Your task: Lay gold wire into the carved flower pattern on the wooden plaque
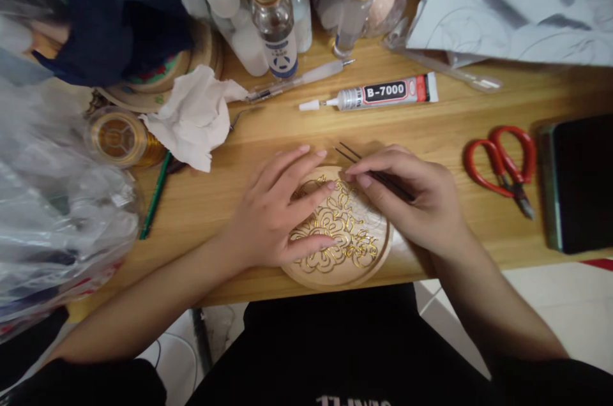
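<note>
A round wooden disc (354, 272) lies at the table's front edge, with gold wire curled into flowers and leaves on its face. My left hand (282, 208) rests flat over the disc's left part, fingers spread and holding nothing. In my right hand (412, 195) are dark tweezers (390, 184), pinched between thumb and fingers over the disc's upper right; their tips point up and left, past its top edge. Faint drawn lines show on the disc's right part, partly under the right hand.
A glue tube (387, 93) and a white pen (311, 76) lie beyond the disc. Bottles (278, 29) stand behind them. Red-handled cutters (502, 166) and a black device (579, 182) are at right. Crumpled tissue (196, 112), a wire spool (119, 138) and a green stick (156, 198) are at left.
</note>
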`<state>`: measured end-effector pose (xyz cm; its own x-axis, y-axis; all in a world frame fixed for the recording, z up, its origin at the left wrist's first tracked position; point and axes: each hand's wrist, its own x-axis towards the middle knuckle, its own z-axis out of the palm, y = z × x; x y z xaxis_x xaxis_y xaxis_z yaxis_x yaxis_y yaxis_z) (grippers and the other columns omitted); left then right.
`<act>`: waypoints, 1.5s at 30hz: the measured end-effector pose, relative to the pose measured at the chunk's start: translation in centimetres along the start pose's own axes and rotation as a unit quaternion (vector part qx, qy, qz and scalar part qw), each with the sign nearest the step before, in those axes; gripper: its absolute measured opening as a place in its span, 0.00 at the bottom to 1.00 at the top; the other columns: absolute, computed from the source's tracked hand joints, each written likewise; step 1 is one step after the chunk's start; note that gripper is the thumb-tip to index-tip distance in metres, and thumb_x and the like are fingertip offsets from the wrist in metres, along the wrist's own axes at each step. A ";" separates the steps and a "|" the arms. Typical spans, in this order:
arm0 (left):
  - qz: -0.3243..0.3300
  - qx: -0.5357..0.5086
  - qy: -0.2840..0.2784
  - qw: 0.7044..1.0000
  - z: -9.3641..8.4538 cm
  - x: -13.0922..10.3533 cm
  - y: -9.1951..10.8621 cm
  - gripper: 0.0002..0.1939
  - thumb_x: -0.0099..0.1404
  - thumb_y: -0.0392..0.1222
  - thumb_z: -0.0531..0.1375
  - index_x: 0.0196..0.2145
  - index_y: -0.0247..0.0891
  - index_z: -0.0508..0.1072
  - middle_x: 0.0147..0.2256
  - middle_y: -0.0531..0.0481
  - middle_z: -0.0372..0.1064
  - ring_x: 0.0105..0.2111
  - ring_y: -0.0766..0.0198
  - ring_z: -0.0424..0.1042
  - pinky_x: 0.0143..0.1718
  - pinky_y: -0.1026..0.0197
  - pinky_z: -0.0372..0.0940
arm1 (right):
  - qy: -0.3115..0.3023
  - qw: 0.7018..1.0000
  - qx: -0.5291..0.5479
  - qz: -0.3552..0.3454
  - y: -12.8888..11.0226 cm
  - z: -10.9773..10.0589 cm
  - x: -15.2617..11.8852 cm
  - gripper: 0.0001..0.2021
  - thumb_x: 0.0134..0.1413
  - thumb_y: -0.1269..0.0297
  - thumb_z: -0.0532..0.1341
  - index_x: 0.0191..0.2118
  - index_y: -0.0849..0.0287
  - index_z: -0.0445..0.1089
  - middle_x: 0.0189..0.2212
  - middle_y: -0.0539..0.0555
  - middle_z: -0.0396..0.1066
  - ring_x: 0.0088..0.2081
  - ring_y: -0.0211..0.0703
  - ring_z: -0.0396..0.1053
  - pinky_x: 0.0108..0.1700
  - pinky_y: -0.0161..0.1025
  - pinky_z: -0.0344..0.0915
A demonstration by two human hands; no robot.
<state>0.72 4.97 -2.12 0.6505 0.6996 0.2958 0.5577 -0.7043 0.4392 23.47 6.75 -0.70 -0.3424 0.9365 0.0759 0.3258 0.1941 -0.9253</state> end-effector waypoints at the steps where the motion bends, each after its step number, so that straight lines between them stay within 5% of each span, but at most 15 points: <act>1: 0.000 -0.001 0.000 1.000 0.0 0.0 0.0 0.29 0.66 0.62 0.53 0.56 0.41 0.66 0.62 0.37 0.55 0.62 0.42 0.55 0.59 0.38 0.57 | -0.001 1.000 -0.001 -0.001 0.0 0.0 0.0 0.08 0.57 0.72 0.61 0.41 0.53 0.74 0.36 0.50 0.75 0.39 0.39 0.73 0.45 0.42 0.70; 10: -0.012 -0.015 -0.004 1.000 -0.2 0.0 0.1 0.28 0.66 0.61 0.53 0.60 0.47 0.61 0.62 0.41 0.56 0.62 0.43 0.55 0.59 0.38 0.57 | -0.003 1.000 -0.008 -0.006 -0.1 0.0 0.0 0.09 0.57 0.72 0.61 0.41 0.52 0.74 0.36 0.50 0.75 0.39 0.39 0.72 0.44 0.42 0.69; 18: -0.002 -0.007 -0.007 1.000 -0.1 0.1 0.1 0.31 0.67 0.60 0.53 0.58 0.33 0.64 0.60 0.31 0.56 0.61 0.40 0.56 0.59 0.37 0.57 | -0.011 0.998 -0.037 -0.045 -0.1 -0.1 0.1 0.10 0.57 0.74 0.60 0.41 0.53 0.74 0.35 0.50 0.75 0.38 0.39 0.71 0.42 0.41 0.69; 30: -0.015 -0.022 -0.009 1.000 0.2 0.0 0.0 0.28 0.67 0.60 0.54 0.60 0.46 0.61 0.63 0.40 0.55 0.63 0.43 0.54 0.59 0.37 0.56 | -0.012 0.998 -0.043 -0.045 -0.2 -0.1 0.1 0.11 0.58 0.73 0.59 0.42 0.51 0.73 0.34 0.50 0.75 0.37 0.40 0.71 0.40 0.43 0.69; 45: -0.005 -0.020 -0.004 1.000 0.2 0.0 -0.1 0.29 0.66 0.59 0.55 0.58 0.40 0.63 0.62 0.36 0.55 0.63 0.42 0.54 0.59 0.36 0.57 | 0.005 0.996 -0.057 -0.065 -0.5 -1.2 -0.3 0.11 0.56 0.73 0.60 0.41 0.51 0.74 0.34 0.51 0.74 0.38 0.42 0.71 0.41 0.43 0.68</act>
<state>0.74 4.97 -2.31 0.6490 0.7059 0.2839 0.5435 -0.6912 0.4763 24.49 6.69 0.22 -0.3797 0.9038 0.1976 0.3775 0.3463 -0.8588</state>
